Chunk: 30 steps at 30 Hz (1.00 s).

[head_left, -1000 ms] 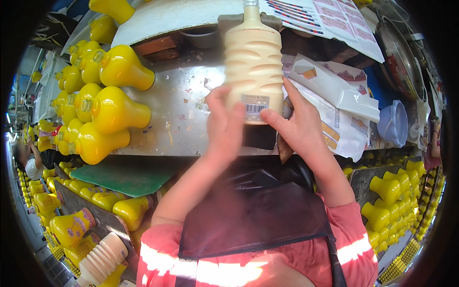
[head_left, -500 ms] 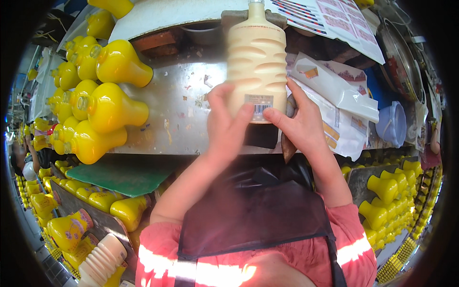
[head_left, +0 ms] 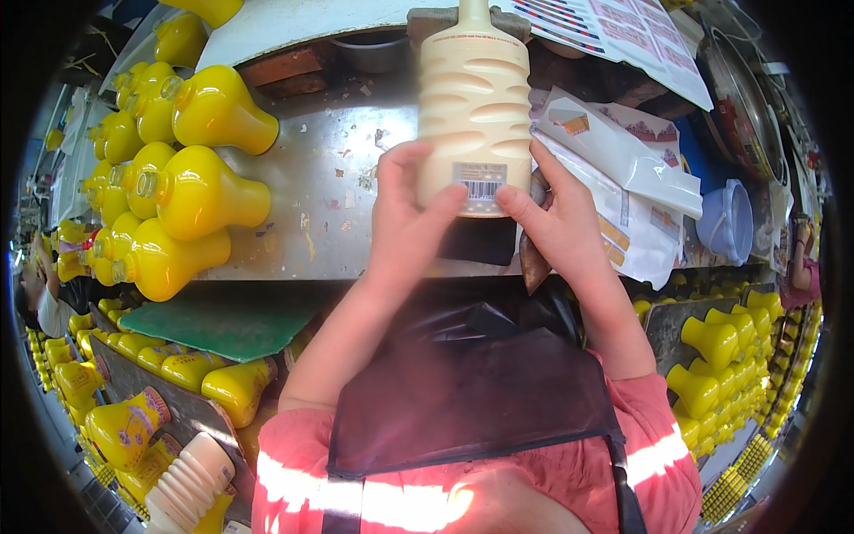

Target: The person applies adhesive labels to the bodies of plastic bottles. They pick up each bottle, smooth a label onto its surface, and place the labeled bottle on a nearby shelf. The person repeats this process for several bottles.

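A cream-coloured bottle [head_left: 474, 98] with wavy grooves in its sides lies before me, its narrow neck pointing away and resting over a dark padded support [head_left: 431, 23]. Close to its base is a small grey barcode label [head_left: 480, 182]. My left hand [head_left: 405, 198] grips the bottle's lower left side, thumb at the label's left lower corner. On the opposite side my right hand [head_left: 562, 218] holds it, thumb against the label's lower right edge. Below the base, a black cloth-like piece [head_left: 479, 241] is partly visible on the metal worktop [head_left: 307, 191].
Several glossy yellow bottles [head_left: 218, 194] lie stacked on the worktop's left. Printed decal sheets [head_left: 614, 178] and a pale blue bucket [head_left: 727, 222] are at the right. A green board [head_left: 222, 322] and racks of yellow bottles [head_left: 712, 336] flank me; another cream bottle [head_left: 191, 481] lies lower left.
My view has shifted slightly, so bottle and hands appear a little higher. Both hands stay on the bottle, with thumbs still at the label.
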Each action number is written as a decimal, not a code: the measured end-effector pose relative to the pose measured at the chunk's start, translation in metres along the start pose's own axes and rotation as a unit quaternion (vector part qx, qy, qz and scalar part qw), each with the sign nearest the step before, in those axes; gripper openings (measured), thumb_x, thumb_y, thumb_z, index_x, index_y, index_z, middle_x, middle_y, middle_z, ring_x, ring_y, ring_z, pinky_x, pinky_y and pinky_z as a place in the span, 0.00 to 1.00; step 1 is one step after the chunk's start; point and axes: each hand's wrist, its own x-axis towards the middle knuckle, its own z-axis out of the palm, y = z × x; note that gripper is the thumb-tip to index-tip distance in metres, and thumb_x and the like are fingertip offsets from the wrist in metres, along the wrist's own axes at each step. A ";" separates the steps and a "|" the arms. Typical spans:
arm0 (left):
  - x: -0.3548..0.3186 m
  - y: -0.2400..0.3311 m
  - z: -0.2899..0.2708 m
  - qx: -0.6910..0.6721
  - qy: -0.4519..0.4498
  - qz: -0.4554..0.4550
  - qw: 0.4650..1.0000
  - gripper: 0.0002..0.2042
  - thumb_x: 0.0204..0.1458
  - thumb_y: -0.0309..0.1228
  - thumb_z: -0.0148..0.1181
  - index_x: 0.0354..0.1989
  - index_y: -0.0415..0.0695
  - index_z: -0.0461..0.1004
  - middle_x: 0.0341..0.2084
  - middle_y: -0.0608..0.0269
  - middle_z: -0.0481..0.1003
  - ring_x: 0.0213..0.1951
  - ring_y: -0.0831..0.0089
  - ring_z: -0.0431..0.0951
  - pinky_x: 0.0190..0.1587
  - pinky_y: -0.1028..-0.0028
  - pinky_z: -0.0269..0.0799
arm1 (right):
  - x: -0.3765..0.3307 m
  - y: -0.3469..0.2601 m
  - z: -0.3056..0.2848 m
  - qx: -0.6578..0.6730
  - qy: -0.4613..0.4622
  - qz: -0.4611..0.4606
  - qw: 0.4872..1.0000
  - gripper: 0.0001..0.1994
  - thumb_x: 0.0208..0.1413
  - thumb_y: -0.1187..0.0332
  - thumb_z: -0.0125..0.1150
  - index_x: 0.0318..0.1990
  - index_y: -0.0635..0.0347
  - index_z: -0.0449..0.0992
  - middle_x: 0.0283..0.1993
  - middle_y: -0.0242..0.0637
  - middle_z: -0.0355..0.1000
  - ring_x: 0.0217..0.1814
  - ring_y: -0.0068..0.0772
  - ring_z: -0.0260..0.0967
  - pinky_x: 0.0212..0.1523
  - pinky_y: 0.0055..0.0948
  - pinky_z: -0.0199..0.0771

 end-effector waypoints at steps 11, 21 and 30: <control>0.000 -0.006 -0.003 0.044 0.007 0.003 0.999 0.26 0.60 0.26 0.64 0.63 0.46 0.57 0.59 0.52 0.68 0.61 0.67 0.69 0.64 0.67 0.64 | -0.001 -0.001 -0.003 -0.015 -0.015 0.035 0.999 0.42 0.52 0.53 0.69 0.67 0.77 0.65 0.61 0.64 0.72 0.64 0.52 0.72 0.63 0.37 0.69; 0.000 -0.005 -0.002 0.044 0.015 -0.011 0.999 0.26 0.59 0.27 0.65 0.62 0.46 0.57 0.58 0.53 0.68 0.59 0.67 0.70 0.62 0.67 0.66 | 0.000 -0.004 -0.006 0.022 -0.045 0.028 0.998 0.41 0.57 0.58 0.71 0.69 0.79 0.60 0.57 0.49 0.74 0.55 0.27 0.71 0.55 0.26 0.72; 0.000 -0.006 -0.002 0.042 0.010 -0.001 0.999 0.26 0.59 0.26 0.64 0.62 0.46 0.57 0.59 0.53 0.68 0.60 0.68 0.70 0.63 0.68 0.65 | 0.001 0.000 -0.001 0.025 -0.020 0.045 0.998 0.40 0.51 0.56 0.70 0.67 0.75 0.65 0.60 0.58 0.74 0.64 0.42 0.73 0.63 0.33 0.68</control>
